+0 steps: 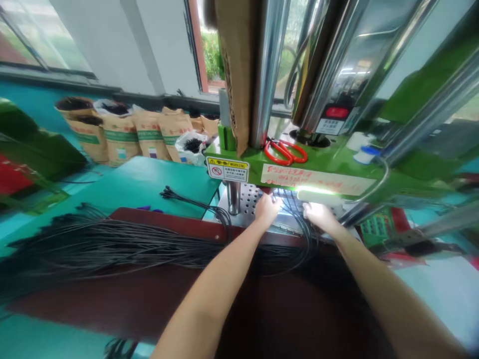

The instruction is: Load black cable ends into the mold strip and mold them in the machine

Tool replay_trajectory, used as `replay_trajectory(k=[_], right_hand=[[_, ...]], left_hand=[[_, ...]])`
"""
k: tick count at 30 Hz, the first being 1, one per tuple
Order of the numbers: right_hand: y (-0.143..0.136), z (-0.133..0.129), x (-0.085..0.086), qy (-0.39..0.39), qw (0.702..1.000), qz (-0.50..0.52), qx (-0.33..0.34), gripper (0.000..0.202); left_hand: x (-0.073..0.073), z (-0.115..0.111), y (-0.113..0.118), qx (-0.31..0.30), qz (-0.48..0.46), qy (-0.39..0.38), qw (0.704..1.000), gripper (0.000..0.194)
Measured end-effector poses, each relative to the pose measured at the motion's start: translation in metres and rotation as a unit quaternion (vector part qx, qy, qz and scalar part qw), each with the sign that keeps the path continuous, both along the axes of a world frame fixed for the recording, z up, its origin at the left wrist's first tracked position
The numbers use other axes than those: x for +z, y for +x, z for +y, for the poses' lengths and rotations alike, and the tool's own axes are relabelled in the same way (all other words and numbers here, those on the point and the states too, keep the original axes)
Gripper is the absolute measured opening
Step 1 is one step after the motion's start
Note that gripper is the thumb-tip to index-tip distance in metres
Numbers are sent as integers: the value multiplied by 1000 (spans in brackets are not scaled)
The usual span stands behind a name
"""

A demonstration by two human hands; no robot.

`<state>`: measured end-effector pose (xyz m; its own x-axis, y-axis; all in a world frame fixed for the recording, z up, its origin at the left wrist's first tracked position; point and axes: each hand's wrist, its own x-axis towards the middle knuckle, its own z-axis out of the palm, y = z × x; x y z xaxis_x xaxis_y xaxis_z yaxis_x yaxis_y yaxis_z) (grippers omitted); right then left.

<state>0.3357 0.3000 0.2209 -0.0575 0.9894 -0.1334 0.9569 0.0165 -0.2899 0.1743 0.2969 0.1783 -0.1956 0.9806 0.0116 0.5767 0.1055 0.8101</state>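
Both my arms reach forward under the green press plate. My left hand is closed at the lit metal mould area, left of several black cables; what its fingers grip is hidden. A dark red piece shows just above that hand. My right hand is on the other side of the cables, fingers curled in, beneath the bright lamp; I cannot make out what it holds. From the mould the cables loop down towards me. Left of my left hand is a perforated metal bed.
A large bundle of black cables lies on a dark red board over a teal table. Red-handled scissors rest on the press plate. Steel columns rise behind. Paper sacks stand along the wall.
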Motion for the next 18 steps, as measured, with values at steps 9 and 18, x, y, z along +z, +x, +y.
replay_trajectory(k=[9, 18], right_hand=[[-4, 6, -7, -39, 999, 17, -23, 44], [-5, 14, -7, -21, 999, -2, -27, 36]], left_hand=[[-11, 5, 1, -8, 24, 0, 1000, 26], [-12, 5, 0, -16, 41, 22, 999, 23]])
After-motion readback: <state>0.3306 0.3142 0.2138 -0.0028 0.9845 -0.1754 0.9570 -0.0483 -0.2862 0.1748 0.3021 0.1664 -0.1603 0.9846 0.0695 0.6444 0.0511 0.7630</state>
